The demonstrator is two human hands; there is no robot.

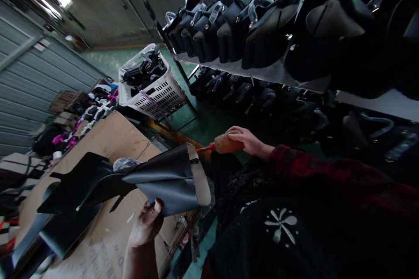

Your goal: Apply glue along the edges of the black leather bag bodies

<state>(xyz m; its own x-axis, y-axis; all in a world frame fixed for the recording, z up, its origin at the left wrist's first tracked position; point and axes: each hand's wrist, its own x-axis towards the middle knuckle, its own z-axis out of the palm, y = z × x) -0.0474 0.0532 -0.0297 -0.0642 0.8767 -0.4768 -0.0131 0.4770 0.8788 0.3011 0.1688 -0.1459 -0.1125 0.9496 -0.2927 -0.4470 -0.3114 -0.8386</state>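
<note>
My left hand (147,222) is closed on the lower edge of a black leather bag piece (166,183), thumb on top. The piece is folded, and its light tan underside shows along the right end. In my right hand (247,139) lies a squeeze bottle (225,142) of amber-brown stuff with a red nozzle. The nozzle tip points left, close by the tan edge; whether it touches I cannot tell. More black leather pieces (75,196) lie to the left on a cardboard sheet (118,139).
A white plastic basket (163,91) full of black parts stands on a metal stand ahead. On the right, a rack shelf (222,65) carries several black handbags (229,30) with wrapped handles, with more below. Scraps and boxes (72,117) are piled along the left wall.
</note>
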